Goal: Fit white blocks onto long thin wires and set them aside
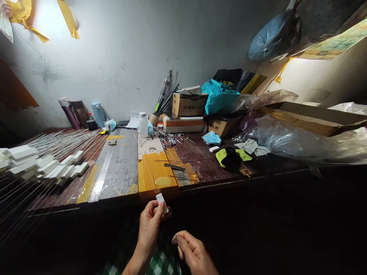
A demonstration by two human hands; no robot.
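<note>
Left hand: the left hand (150, 219) pinches a white block between thumb and fingers, just off the near edge of the worktop (206, 166)
White block: the small rectangular white block (161, 200) is tilted, its upper end pointing toward the near edge; a thin line runs from that end over the taped strip
Right hand: the right hand (190, 246) is apart from the block, thumb and fingertips drawn together; whether they grip anything, I cannot tell
Taped strip: yellow tape (150, 164) covers the middle of the near edge, with a puddle of clear liquid (163, 181) on it and 1 flat dark strip (174, 167) across its right side
Left edge: many white blocks (59, 171) lie in a heap toward the near left corner, thin rods (69, 141) fanning out behind them
Ruler: a metal ruler (101, 175) runs back from the near edge, between heap and tape
Far edge: a blue flask (98, 114), a translucent bottle (143, 125) and a cardboard box (189, 105) stand from left to right
Right part: a blue face mask (211, 138) lies behind a black and lime cloth (233, 159), left of the clear plastic bags (286, 135)
</note>
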